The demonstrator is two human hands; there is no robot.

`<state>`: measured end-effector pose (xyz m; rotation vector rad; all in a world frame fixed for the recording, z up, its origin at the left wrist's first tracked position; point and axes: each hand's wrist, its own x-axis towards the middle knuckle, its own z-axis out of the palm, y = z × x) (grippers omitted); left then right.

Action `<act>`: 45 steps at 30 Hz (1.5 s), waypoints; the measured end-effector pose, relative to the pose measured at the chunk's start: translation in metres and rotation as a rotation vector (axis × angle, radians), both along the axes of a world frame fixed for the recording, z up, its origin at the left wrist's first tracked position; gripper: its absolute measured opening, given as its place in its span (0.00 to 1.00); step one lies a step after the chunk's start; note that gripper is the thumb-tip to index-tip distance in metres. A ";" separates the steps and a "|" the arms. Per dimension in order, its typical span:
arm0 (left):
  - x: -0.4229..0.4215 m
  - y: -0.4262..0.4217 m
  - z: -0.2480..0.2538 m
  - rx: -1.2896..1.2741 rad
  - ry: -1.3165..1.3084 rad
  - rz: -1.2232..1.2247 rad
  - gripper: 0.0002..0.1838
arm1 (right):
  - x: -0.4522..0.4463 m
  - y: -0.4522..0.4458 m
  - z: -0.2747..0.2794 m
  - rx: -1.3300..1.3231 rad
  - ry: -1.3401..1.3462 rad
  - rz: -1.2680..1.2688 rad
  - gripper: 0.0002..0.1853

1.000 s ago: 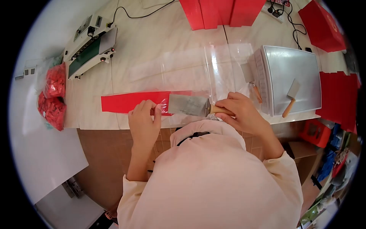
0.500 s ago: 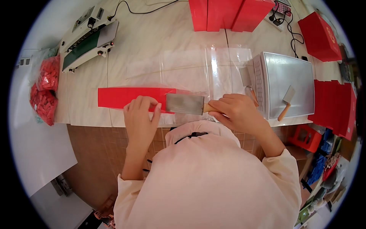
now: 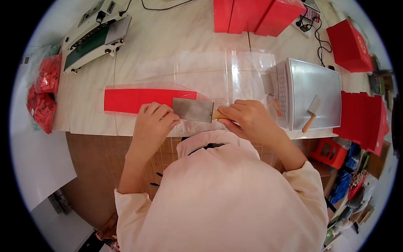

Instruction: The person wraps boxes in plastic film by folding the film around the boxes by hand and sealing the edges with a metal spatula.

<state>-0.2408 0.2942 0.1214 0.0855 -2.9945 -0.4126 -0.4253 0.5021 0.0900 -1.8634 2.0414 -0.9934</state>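
A flat red box (image 3: 130,100) lies lengthwise near the table's front edge, with clear plastic film (image 3: 201,75) around it and spreading behind. My right hand (image 3: 244,118) is closed round the wooden handle of a scraper (image 3: 193,110) with a broad rectangular metal blade. The blade lies over the right end of the red box. At the box's near edge is my left hand (image 3: 154,123), its fingers bent and thumb and fingertips pinched together at the film, close to the blade's left end. What exactly lies between those fingertips is partly hidden.
On the right stands a metal-topped appliance (image 3: 317,94) bearing a second scraper (image 3: 311,113); another scraper (image 3: 270,90) rests beside it. A sealing machine (image 3: 96,40) occupies the back left. Red boxes (image 3: 247,17) stand at the back, more red boxes (image 3: 361,117) at right.
The scraper and both hands have shifted slightly left. My left thumb has come in against the fingers, where it was spread before. The red box's near edge is turned away more.
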 end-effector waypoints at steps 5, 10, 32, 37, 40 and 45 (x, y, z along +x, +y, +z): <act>-0.005 -0.017 -0.002 0.020 0.088 -0.089 0.07 | -0.003 -0.004 -0.003 -0.005 0.050 0.046 0.09; -0.014 -0.027 -0.006 0.064 0.096 -0.176 0.07 | -0.005 -0.005 0.000 0.005 0.103 0.086 0.11; -0.024 -0.047 -0.031 0.408 -0.042 -0.024 0.07 | -0.016 0.052 0.004 0.091 -0.119 -0.081 0.14; -0.024 -0.050 -0.038 0.457 -0.020 -0.002 0.07 | 0.010 0.021 0.008 0.077 -0.130 0.072 0.14; -0.023 -0.052 -0.038 0.569 -0.004 0.072 0.06 | 0.014 0.013 0.008 0.093 -0.085 0.060 0.14; -0.024 -0.056 -0.038 0.752 -0.021 0.157 0.05 | 0.006 0.007 0.010 0.126 -0.053 -0.001 0.13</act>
